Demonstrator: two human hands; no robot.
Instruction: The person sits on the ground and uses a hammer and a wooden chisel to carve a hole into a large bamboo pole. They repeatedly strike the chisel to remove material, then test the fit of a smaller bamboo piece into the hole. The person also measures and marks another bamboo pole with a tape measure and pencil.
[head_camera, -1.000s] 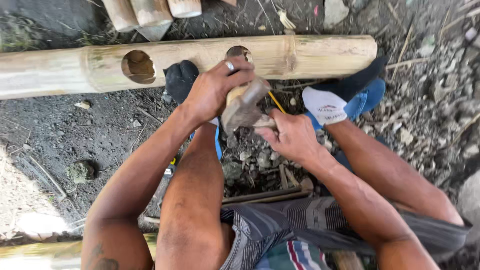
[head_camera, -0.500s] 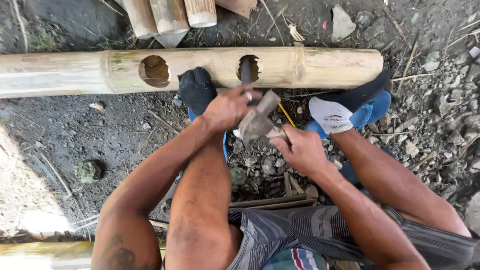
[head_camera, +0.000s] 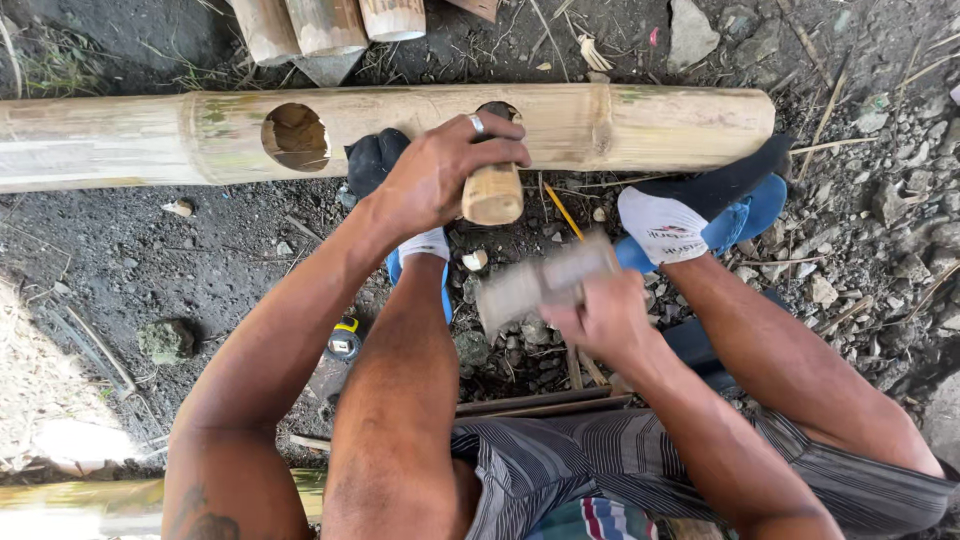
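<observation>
A long bamboo pole lies across the dirt in front of me, with two round holes cut in its side. My left hand grips a short bamboo peg whose far end sits in the right hole. My right hand holds a blurred wooden block just below and to the right of the peg's near end, apart from it. The left hole stands open. My socked feet in blue sandals rest against the pole.
Several short bamboo pieces lie beyond the pole. A yellow tape measure sits under my left forearm. A stone lies at the left. Loose stones and twigs litter the ground at the right. Another bamboo length runs along the bottom left.
The block was against the peg by the hole; my right hand has now drawn it back towards me. The peg's end shows in my left hand, and the view has shifted slightly.
</observation>
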